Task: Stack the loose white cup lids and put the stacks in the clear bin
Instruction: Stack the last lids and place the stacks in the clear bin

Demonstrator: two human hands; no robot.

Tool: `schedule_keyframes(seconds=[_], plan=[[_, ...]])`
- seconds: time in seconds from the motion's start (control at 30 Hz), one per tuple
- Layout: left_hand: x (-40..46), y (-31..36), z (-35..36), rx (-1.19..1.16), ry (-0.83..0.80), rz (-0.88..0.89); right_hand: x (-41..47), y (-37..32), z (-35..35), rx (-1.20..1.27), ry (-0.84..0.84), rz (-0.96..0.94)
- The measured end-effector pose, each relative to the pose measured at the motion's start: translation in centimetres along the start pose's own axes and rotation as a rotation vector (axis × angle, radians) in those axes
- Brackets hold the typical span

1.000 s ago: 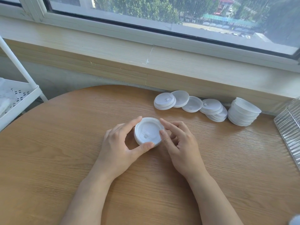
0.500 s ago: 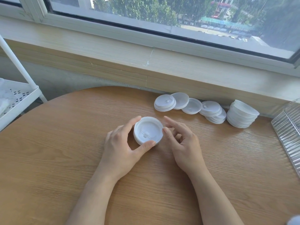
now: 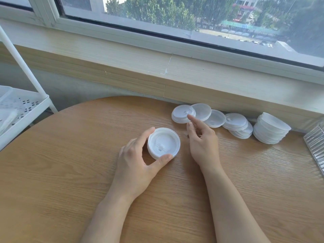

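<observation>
One short lid stack [image 3: 164, 143] is gripped by left hand [image 3: 135, 161] on table [image 3: 61, 172] | right hand [image 3: 201, 139] open, reaching for loose lids [image 3: 183, 114] by sill | clear bin [image 3: 315, 146] at right edge, contents unseen | most stacking left

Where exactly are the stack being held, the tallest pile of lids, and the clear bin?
held stack [image 3: 164, 142]: head view, on its top lid's centre.
tallest pile [image 3: 270, 128]: head view, on its side.
clear bin [image 3: 315, 146]: head view, on its ribbed wall at the right edge.
</observation>
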State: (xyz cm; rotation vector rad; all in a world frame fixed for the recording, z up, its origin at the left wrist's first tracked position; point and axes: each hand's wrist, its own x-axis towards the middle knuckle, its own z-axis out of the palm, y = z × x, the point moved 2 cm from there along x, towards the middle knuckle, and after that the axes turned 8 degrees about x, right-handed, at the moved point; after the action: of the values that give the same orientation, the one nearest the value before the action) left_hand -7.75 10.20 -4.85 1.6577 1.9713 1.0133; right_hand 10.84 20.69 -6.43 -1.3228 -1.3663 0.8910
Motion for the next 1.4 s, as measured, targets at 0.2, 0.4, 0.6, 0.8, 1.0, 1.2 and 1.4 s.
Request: schedule_keyframes(seconds=[0.2, 0.4, 0.6, 0.8, 1.0, 1.2, 1.4], plan=[[0.0, 0.1, 0.0, 0.006, -0.005, -0.003, 0.8, 0.0, 0.3, 0.075, 0.046, 0.030], [0.0, 0.1, 0.0, 0.014, -0.009, 0.000, 0.8, -0.2, 0.3, 0.092, 0.020, 0.045], [0.0, -0.3, 0.2, 0.015, -0.007, -0.001, 1.3, -0.3, 1.2, -0.104, -0.008, 0.010], [0.2, -0.7, 0.3, 0.006, -0.002, 0.016, 1.3, -0.2, 1.7, -0.283, 0.046, -0.157], [0.4, -1.5, -0.3, -0.004, 0.084, -0.022, 2.2, -0.9, 2.8, -0.610, -0.028, -0.387], [0.7, -2.7, -1.0, -0.041, 0.145, -0.075, 1.9, -0.3, 3.1, -0.580, -0.075, -0.455], [0.8, -2.7, -1.0, -0.032, 0.152, -0.074, 2.1, -0.5, 4.1, -0.575, -0.187, -0.362]])
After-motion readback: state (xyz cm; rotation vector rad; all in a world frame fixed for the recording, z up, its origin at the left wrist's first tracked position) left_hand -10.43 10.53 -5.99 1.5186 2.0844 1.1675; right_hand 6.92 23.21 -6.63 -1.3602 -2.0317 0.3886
